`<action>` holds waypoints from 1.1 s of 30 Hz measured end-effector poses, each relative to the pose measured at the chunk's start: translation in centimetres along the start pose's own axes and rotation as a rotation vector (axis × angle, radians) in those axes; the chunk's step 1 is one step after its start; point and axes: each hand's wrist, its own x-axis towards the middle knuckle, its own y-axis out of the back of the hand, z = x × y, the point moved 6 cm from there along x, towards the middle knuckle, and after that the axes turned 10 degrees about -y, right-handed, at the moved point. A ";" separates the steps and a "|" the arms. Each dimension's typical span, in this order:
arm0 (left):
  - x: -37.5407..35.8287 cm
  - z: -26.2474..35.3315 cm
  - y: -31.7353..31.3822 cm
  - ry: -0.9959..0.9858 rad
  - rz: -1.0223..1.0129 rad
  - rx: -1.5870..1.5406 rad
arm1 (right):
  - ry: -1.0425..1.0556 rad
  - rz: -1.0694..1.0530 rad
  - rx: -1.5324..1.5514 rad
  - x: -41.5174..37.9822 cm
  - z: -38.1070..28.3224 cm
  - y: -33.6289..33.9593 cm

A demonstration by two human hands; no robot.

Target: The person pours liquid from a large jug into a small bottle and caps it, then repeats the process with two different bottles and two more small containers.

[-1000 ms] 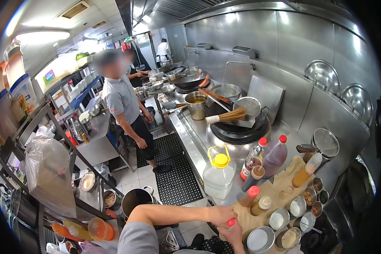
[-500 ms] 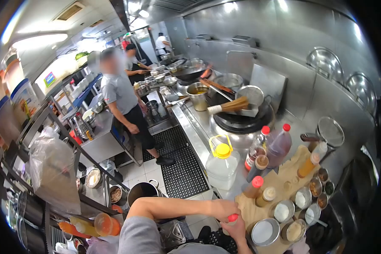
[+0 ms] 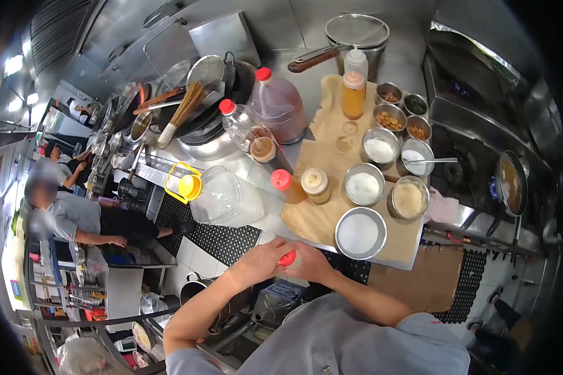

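Note:
Just in front of my chest, at the table's edge, a bottle with a red cap (image 3: 287, 259) is held between my hands; its body is mostly hidden. My left hand (image 3: 258, 265) closes on it from the left, fingers by the cap. From the right, my right hand (image 3: 312, 265) wraps round it. Beyond them, brown paper (image 3: 316, 220) covers the counter. On it stand a red-topped squeeze bottle (image 3: 286, 184), a pale-topped bottle (image 3: 316, 185) and several metal tins, including one of white powder (image 3: 360, 232) nearest my right hand.
A clear jug with a yellow cap (image 3: 225, 197) lies toward the left, beside large red-capped bottles (image 3: 278, 109). Woks and a bamboo brush (image 3: 184, 112) are behind. At right, a pan (image 3: 512, 184) sits on a stove (image 3: 460, 150). A co-worker (image 3: 84, 215) stands left.
The camera view has turned and tilted, so the counter now sits more central and the stove at right appears. Both my hands remain together at the red cap.

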 end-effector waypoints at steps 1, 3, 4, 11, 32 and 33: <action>0.4 0.1 0.5 0.001 -0.032 -0.003 | -0.006 0.007 0.003 -0.2 0.2 0.1; 1.0 -0.1 0.7 0.021 -0.024 0.010 | -0.061 -0.064 0.094 -0.2 0.4 -0.2; 1.3 -0.2 0.8 0.046 -0.009 0.023 | -0.062 -0.055 0.094 -0.5 0.2 -0.3; 2.2 -2.2 1.2 0.390 -0.062 0.087 | -0.006 0.294 -0.045 -1.5 0.2 0.5; 3.8 -1.9 0.8 0.253 -0.169 0.311 | -0.074 0.340 -0.063 -0.8 1.7 1.1; 3.9 -2.0 2.3 0.455 -0.070 0.216 | -0.101 0.343 -0.049 -0.9 2.1 1.2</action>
